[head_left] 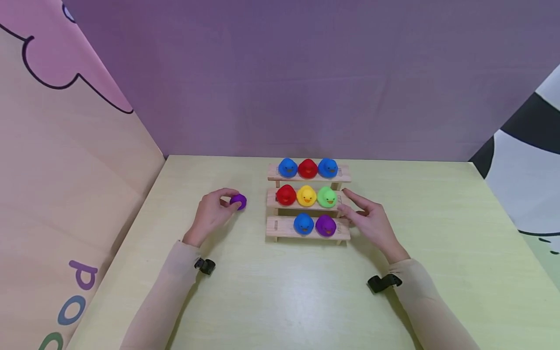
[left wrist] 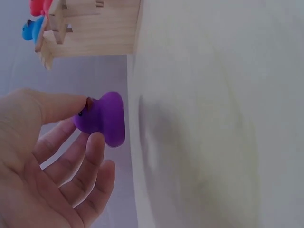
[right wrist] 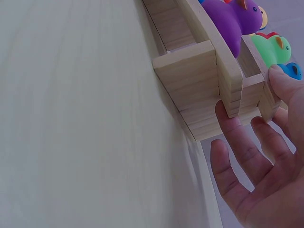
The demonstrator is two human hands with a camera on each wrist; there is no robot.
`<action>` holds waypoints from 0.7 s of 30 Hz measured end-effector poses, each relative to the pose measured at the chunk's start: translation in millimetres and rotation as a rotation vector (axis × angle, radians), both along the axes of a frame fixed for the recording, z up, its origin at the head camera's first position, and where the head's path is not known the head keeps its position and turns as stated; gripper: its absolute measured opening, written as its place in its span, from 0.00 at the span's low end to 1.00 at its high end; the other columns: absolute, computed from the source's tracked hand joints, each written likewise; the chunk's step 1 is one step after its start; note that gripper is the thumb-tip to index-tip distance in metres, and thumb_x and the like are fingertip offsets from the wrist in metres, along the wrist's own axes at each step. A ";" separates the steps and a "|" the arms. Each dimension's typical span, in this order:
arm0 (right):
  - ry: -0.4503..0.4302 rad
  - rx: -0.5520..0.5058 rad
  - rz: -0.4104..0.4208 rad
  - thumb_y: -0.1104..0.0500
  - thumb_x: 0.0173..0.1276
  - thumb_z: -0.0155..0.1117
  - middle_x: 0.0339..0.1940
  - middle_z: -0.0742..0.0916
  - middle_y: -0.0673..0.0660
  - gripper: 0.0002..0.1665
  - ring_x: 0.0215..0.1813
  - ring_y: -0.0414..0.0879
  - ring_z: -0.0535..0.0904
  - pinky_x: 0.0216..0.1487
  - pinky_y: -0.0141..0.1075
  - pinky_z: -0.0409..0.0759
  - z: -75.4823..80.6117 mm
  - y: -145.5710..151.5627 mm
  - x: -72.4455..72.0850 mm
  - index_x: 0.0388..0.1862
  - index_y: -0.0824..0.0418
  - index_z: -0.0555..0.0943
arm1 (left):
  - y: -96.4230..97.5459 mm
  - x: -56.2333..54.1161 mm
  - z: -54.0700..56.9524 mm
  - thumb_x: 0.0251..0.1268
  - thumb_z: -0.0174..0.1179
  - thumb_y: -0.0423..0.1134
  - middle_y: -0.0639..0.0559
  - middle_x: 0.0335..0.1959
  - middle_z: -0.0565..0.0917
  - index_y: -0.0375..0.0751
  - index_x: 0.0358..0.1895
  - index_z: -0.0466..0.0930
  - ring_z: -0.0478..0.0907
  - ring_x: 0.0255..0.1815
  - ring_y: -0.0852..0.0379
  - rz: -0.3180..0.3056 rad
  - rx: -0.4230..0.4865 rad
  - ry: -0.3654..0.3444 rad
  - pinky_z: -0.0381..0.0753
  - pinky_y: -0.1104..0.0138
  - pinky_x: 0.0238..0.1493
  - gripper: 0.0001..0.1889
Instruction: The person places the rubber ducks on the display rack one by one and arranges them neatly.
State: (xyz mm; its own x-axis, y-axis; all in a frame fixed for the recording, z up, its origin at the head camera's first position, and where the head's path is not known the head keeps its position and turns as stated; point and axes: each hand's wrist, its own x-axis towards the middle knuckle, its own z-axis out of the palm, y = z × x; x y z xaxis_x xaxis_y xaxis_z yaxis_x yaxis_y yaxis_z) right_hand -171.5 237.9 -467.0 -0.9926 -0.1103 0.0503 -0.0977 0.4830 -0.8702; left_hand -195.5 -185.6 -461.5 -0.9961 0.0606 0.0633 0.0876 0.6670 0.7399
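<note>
Between thumb and fingers my left hand [head_left: 212, 214] pinches a purple rubber duck [left wrist: 105, 118], held just above the table left of a three-tier wooden stand [head_left: 280, 226]. At the stand's right end, my right hand [head_left: 371, 221] grips the middle shelf's edge, its thumb beside the green duck [head_left: 326, 197]. In the right wrist view another finger touches the lowest shelf's end. A blue duck [head_left: 304, 223] and a second purple duck [head_left: 325, 226] sit on that lowest shelf. The middle shelf also carries a red duck [head_left: 286, 195] and a yellow duck [head_left: 306, 196].
On the top shelf stand a blue duck [head_left: 288, 167], a red duck [head_left: 307, 168] and another blue duck [head_left: 328, 168]. The pale wooden table [head_left: 280, 301] meets a purple backdrop [head_left: 306, 87] behind the stand. Printed panels flank both sides.
</note>
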 end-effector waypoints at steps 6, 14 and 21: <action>0.003 0.019 -0.008 0.39 0.79 0.65 0.82 0.74 0.58 0.38 0.60 0.60 0.88 0.48 0.24 0.83 -1.3 -0.1 -1.0 0.82 0.49 0.71 | 3.3 10.2 8.1 0.71 0.71 0.42 0.46 0.55 0.91 0.46 0.61 0.87 0.86 0.46 0.48 -0.051 0.017 -0.016 0.84 0.63 0.35 0.17; -0.006 0.021 -0.008 0.38 0.78 0.65 0.83 0.73 0.58 0.39 0.61 0.63 0.87 0.48 0.24 0.82 -2.3 0.5 -1.3 0.82 0.49 0.71 | 7.0 19.2 14.3 0.71 0.71 0.42 0.48 0.54 0.91 0.47 0.60 0.88 0.87 0.45 0.50 -0.081 0.023 0.021 0.85 0.63 0.36 0.17; -0.002 0.029 -0.010 0.38 0.78 0.65 0.82 0.74 0.59 0.39 0.59 0.63 0.89 0.47 0.25 0.83 -2.8 0.4 -1.2 0.82 0.49 0.71 | 10.7 27.0 15.8 0.70 0.72 0.42 0.50 0.51 0.91 0.49 0.58 0.88 0.86 0.43 0.51 -0.104 0.045 0.029 0.84 0.62 0.33 0.15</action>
